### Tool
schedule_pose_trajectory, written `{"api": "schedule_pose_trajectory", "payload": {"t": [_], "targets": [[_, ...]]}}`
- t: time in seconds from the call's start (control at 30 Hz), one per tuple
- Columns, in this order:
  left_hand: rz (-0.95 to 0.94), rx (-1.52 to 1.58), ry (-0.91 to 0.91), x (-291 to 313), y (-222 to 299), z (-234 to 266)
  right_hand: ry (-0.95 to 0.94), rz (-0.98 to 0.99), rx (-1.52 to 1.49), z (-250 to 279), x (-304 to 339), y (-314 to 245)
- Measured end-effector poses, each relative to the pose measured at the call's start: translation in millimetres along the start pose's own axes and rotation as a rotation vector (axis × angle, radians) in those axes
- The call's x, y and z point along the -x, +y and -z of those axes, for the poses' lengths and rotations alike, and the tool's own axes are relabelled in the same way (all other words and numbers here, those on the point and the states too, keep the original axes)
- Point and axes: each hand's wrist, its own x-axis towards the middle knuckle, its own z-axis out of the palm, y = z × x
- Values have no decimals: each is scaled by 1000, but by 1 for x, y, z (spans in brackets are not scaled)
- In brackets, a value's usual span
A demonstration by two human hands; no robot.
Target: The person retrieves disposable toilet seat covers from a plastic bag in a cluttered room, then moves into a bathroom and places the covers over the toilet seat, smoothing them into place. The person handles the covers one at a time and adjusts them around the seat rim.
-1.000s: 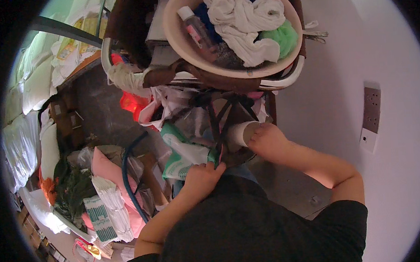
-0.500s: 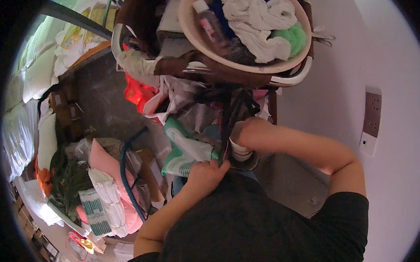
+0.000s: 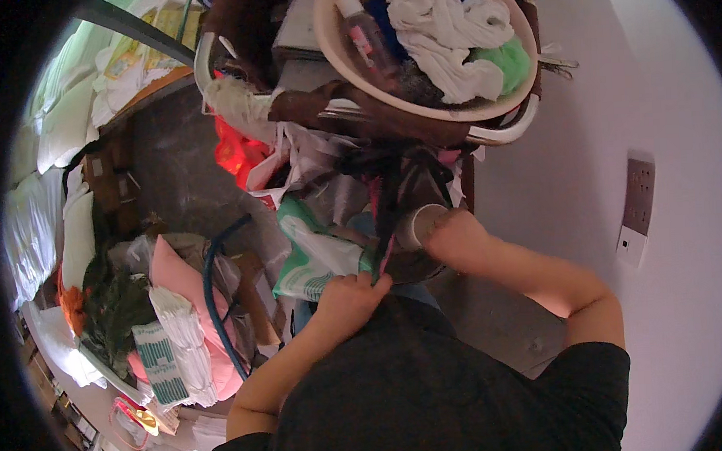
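My left hand [image 3: 352,302] is closed on the edge of a green and white plastic bag [image 3: 318,255], just in front of my dark shirt. To its right, my right hand [image 3: 458,241] grips a whitish cup [image 3: 410,230], held tilted beside the bag. Whatever the cup holds cannot be made out. Dark straps or bag handles [image 3: 396,188] hang between the cup and the bag, partly covering both. Below the cup shows the rim of a dark round container [image 3: 422,273], mostly hidden by my arm and shirt.
A pale basin [image 3: 333,57] with white cloth, green netting and a bottle [image 3: 367,40] rests on a metal-framed cart [image 3: 506,130] ahead. A red bag [image 3: 239,154] hangs below it. Left lie a pink cushion [image 3: 188,285] and a blue hose [image 3: 212,288]. A wall [image 3: 568,176] stands right.
My right hand has shifted slightly right and down, and the cup has turned from nearly upright to tilted. My left hand stays on the bag, almost unmoved.
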Motion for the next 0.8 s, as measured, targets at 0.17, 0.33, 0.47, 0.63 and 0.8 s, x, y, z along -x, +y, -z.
{"api": "schedule_pose_trajectory", "payload": {"t": [0.17, 0.33, 0.47, 0.63, 0.8], "targets": [[3, 29, 35, 1, -1, 0, -73, -142, -204, 12, -19, 5], [7, -14, 61, 3, -3, -1, -53, -190, -298, 18, -38, 7], [25, 0, 78, 5, -5, -2, 85, -264, -262, 2, -47, 9], [24, -11, 88, 3, -7, -1, 75, -156, -51, 13, -49, -9], [-20, 5, 112, -4, -8, -6, -673, 96, -562, -2, -64, -26]]}}
